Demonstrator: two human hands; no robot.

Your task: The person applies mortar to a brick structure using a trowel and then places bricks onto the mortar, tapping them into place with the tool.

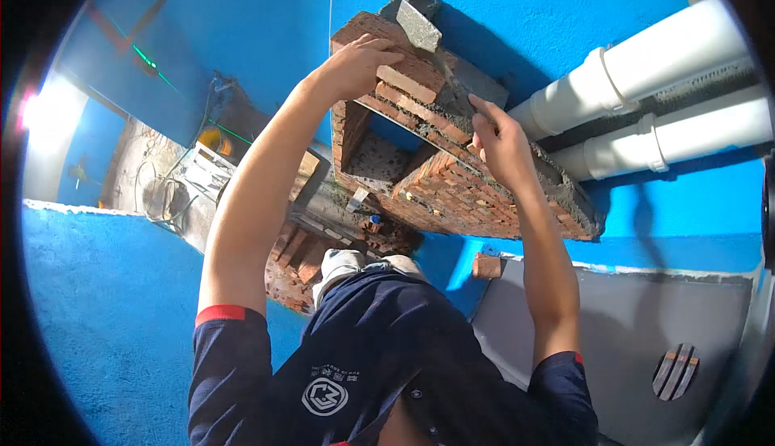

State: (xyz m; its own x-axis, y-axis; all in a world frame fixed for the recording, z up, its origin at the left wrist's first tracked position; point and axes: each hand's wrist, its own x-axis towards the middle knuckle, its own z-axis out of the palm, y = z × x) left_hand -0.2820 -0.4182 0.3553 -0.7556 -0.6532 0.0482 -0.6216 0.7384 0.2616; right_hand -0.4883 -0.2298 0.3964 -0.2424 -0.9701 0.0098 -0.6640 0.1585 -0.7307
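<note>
At the top of a red brick structure [452,192], my left hand [355,67] has its fingers curled over a brick [412,81] in the upper course. My right hand [496,143] is at the right side of that course, index finger raised toward a thin grey strip of what looks like tool or mortar [456,87]; its other fingers are curled, and what they hold, if anything, is hidden. A pale grey, mortar-marked slab piece [418,26] sits just beyond the brick. Below the course is an opening [375,155] in the brickwork.
Two white pipes [646,58] run along the blue wall at the right. A grey panel with a round grille [676,369] is at lower right. Loose bricks [295,248], cables [161,192] and a yellow object [211,141] lie left of the structure, near my shoes [339,264].
</note>
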